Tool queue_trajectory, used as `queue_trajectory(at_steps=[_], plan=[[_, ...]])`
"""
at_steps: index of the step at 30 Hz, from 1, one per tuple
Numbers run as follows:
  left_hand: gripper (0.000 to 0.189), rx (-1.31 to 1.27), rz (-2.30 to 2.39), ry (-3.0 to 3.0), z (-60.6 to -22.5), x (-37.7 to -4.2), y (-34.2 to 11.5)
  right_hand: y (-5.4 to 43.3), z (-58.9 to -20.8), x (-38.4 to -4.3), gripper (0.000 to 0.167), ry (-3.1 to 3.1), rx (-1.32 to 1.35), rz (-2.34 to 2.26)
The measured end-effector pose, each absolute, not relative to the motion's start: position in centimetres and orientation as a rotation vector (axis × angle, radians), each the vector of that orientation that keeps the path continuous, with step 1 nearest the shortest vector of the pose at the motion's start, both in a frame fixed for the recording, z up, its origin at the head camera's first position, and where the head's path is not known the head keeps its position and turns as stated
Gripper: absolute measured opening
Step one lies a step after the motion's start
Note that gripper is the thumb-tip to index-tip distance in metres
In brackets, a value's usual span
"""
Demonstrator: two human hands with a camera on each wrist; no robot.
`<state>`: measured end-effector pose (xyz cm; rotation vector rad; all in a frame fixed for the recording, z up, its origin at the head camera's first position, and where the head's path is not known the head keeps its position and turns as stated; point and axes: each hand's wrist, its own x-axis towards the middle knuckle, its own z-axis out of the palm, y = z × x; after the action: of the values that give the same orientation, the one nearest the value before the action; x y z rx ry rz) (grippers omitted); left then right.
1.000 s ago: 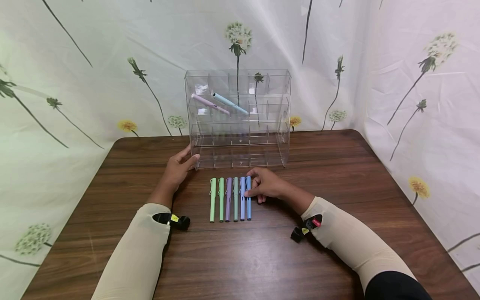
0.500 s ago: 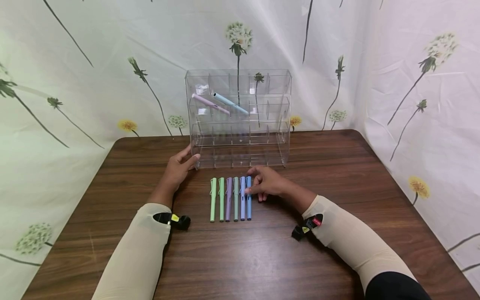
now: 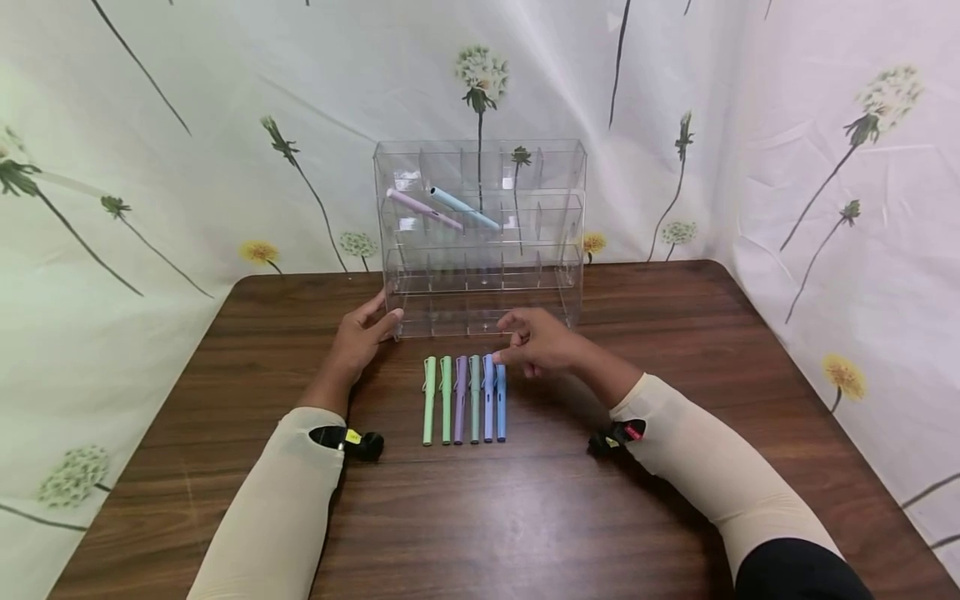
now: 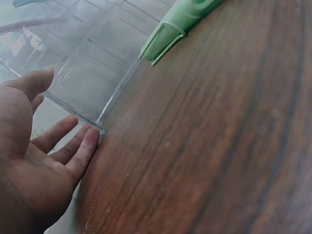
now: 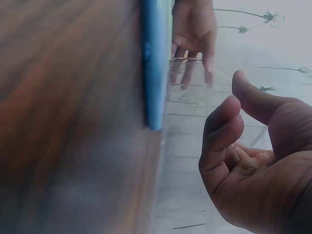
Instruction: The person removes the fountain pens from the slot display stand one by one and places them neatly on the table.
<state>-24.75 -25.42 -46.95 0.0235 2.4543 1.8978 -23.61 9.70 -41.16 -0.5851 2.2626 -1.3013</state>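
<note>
My left hand (image 3: 360,342) rests against the lower left corner of a clear acrylic display rack (image 3: 525,302), its fingers extended along the side and its thumb near the front. A row of pens lies before the rack: two green pens (image 3: 430,408), a purple pen (image 3: 460,404), a grey-green pen (image 3: 475,404), a light blue pen (image 3: 489,402) and a blue pen (image 3: 502,408). Just past the right end of that row hovers my right hand (image 3: 546,342), fingers loosely bent with nothing between them. In the right wrist view, the blue pen (image 5: 155,73) lies apart from the fingertips.
A lilac pen (image 3: 423,208) and a pale blue pen (image 3: 463,208) lie slanted in the rack's upper part, among divided tiers. The brown wooden table (image 3: 480,533) backs onto a flower-printed curtain (image 3: 330,75) at the rear and sides.
My right hand has come off the blue pen and moved up toward the rack, its thumb and forefinger parting. The pens and my left hand stay in place.
</note>
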Motion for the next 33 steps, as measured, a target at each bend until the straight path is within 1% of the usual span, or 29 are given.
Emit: queue_trajectory(at_steps=[7,16,21,29,33], plan=[[0.071,0.033,1.905,2.447,-46.8,-24.6,-25.4,8.9,-38.7,-24.0,0.045,2.317,-0.662,-1.306],[0.071,0.033,1.908,2.446,-46.8,-24.6,-25.4,8.2,-35.2,-24.9,0.033,2.487,-0.697,-1.304],[0.073,0.019,1.898,2.451,-46.8,-24.6,-25.4,7.9,-33.6,-25.6,0.033,2.547,-0.668,-1.308],[0.070,0.044,1.905,2.451,-46.7,-24.6,-25.4,7.5,-31.9,-27.2,0.033,2.738,-0.745,-1.270],[0.070,0.036,1.906,2.448,-46.8,-24.6,-25.4,7.2,-31.3,-28.1,0.038,2.799,-0.737,-1.270]])
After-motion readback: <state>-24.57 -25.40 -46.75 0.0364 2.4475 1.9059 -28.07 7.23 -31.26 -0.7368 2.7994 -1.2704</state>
